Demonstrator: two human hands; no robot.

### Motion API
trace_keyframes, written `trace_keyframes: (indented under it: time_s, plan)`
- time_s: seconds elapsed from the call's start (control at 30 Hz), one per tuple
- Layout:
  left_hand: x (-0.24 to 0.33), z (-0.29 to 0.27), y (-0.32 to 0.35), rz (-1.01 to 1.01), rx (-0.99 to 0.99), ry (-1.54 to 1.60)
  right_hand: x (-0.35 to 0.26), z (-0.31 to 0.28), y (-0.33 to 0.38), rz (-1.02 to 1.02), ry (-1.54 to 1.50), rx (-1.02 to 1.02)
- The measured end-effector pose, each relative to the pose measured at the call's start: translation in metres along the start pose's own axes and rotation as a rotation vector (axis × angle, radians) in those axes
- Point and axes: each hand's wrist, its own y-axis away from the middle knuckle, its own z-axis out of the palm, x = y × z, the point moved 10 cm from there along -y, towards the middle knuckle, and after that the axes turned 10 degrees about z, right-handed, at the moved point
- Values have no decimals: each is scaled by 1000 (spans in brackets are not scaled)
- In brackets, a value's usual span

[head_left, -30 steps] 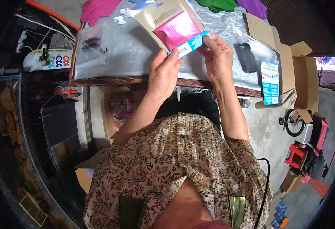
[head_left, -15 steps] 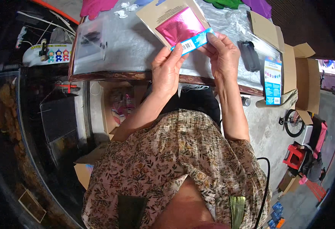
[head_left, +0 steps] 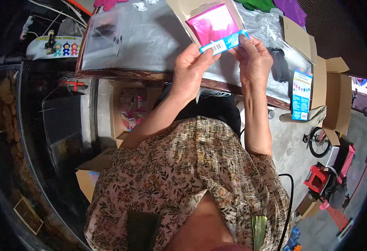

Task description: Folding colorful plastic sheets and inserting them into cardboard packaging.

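Observation:
Above the table's near edge I hold a flat tan cardboard package (head_left: 179, 9) with a shiny pink packet (head_left: 212, 25) on its face. Along its near edge runs a blue strip (head_left: 229, 42) with a white barcode patch. My left hand (head_left: 193, 62) pinches the strip's left end between thumb and fingers. At the strip's right end my right hand (head_left: 253, 60) presses its thumb on top, with the fingers curled beneath. The package's far end runs out of view, and its underside is hidden.
A silvery covered table (head_left: 146, 50) holds a clear plastic bag (head_left: 102, 37), white string bundles (head_left: 139, 6), green cloth (head_left: 256, 5), purple cloth (head_left: 290, 10) and a dark object (head_left: 280, 65). At right are a blue-and-white printed card (head_left: 301, 96) and an open carton (head_left: 338, 98). Another carton (head_left: 116, 113) sits below.
Both hands and the package appear slightly farther right and up in the view, while the surroundings have also shifted a little. The grip on the strip's two ends stays the same.

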Motion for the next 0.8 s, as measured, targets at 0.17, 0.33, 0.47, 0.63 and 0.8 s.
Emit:
trace_keyframes:
  time_s: [0.17, 0.33, 0.47, 0.63, 0.8]
  plan:
    - [1, 8, -3, -50, -29, 23, -8, -5, 2, -33, 66, 14]
    - [-2, 8, -4, -55, -32, 15, -15, -3, 8, -52, 109, 28]
    - [-4, 4, -2, -56, -31, -29, -14, 0, 11, -56, 86, 1]
    - [-1, 2, -2, -15, -24, -83, -7, -1, 9, -28, 25, 6]
    - [-3, 0, -2, -1, -29, -124, -5, 0, 9, -12, -20, 11]
